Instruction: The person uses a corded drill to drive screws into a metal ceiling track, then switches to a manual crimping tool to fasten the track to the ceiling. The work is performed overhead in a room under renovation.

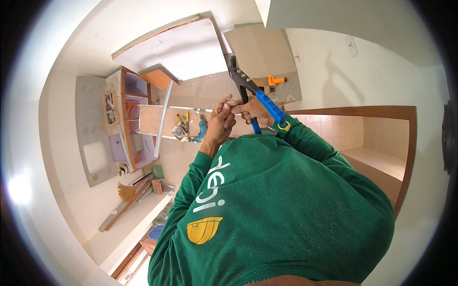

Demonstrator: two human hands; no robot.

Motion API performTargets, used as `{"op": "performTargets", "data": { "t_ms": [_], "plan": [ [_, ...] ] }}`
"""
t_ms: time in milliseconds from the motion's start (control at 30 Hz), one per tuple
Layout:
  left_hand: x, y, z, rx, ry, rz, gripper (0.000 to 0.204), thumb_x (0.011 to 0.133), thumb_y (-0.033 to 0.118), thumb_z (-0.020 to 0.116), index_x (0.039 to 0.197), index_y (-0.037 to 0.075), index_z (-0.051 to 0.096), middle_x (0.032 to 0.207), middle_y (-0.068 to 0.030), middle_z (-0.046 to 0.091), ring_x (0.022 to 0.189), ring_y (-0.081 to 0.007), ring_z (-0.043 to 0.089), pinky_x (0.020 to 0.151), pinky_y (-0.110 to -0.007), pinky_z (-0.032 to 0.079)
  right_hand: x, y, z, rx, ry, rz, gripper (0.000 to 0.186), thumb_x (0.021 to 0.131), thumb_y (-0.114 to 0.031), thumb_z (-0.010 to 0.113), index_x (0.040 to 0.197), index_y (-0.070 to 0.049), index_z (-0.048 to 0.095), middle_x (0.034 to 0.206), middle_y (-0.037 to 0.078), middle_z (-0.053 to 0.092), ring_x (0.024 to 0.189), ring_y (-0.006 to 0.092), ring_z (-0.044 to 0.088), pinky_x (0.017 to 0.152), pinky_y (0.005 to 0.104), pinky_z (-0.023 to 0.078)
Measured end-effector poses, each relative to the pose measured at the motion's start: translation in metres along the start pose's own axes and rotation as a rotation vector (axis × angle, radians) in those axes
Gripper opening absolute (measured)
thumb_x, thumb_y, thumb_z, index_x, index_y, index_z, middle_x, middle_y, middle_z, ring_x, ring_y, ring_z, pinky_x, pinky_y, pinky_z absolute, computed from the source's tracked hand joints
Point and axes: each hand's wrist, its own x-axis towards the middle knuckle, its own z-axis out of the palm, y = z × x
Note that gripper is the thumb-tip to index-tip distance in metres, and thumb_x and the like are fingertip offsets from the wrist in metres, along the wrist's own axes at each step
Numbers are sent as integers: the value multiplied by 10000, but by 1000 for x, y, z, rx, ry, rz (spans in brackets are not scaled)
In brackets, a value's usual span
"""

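Observation:
In front of my chest, my right hand (255, 110) is closed around a hand riveter (248, 85) with a black head and blue-sleeved handles. The riveter's head points up and away, and one handle slants down past my wrist. My left hand (220, 123) is beside it, its fingers curled and pinched together near the right fingertips. Whatever is between those fingertips is too small to make out. Just beyond my left hand, a teal power drill (202, 127) and yellow-handled pliers (182, 120) lie on a board.
A long metal profile (164, 117) leans across an open cabinet (137, 119) on the left. White panels (176, 50) rest against the far wall. An orange tool (276, 80) sits beyond my right hand. To the right is a wood-framed opening (411, 143); a broom (126, 191) lies lower left.

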Motion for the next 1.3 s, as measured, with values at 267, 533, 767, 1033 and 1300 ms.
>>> {"op": "performTargets", "data": {
  "t_ms": [267, 533, 767, 1033, 1300],
  "plan": [
    [-14, 12, 33, 566, 277, 97, 365, 1108, 306, 611, 1374, 59, 635, 1021, -10, 710, 572, -20, 352, 531, -201, 306, -4, 3, 0, -62, 45, -84, 330, 890, -312, 894, 1012, -63, 714, 607, -81, 484, 483, 51, 438, 464, 226, 322],
    [-10, 19, 4, 592, 255, 134, 238, 1045, 332, 720, 1052, 101, 775, 813, 63, 659, 603, -9, 392, 526, -209, 284, -16, -14, 2, -387, 47, -204, 326, 937, -301, 837, 1016, -31, 672, 691, -42, 491, 543, 75, 456, 490, 259, 387],
    [18, 117, 27, 714, 330, 565, 290, 1047, 317, 727, 1085, 31, 756, 975, -10, 754, 672, -10, 455, 578, -191, 353, -25, -28, -12, -575, 165, -210, 234, 1023, -242, 678, 1009, -12, 721, 638, -37, 495, 534, 101, 480, 489, 315, 378],
    [44, 129, 54, 722, 158, 702, 250, 1041, 297, 732, 1059, 48, 752, 991, -19, 759, 782, -32, 538, 672, -182, 413, -22, -22, -6, -570, 146, -165, 250, 1027, -250, 668, 1016, -5, 714, 607, -40, 463, 495, 97, 440, 459, 315, 331],
    [50, 129, 61, 685, 182, 625, 297, 1066, 355, 686, 1043, 60, 713, 931, -22, 763, 572, 14, 304, 485, -192, 240, -21, -13, -9, -561, 148, -158, 215, 1013, -191, 619, 1039, 0, 714, 601, -27, 483, 493, 106, 462, 454, 317, 341]
  ]
}}
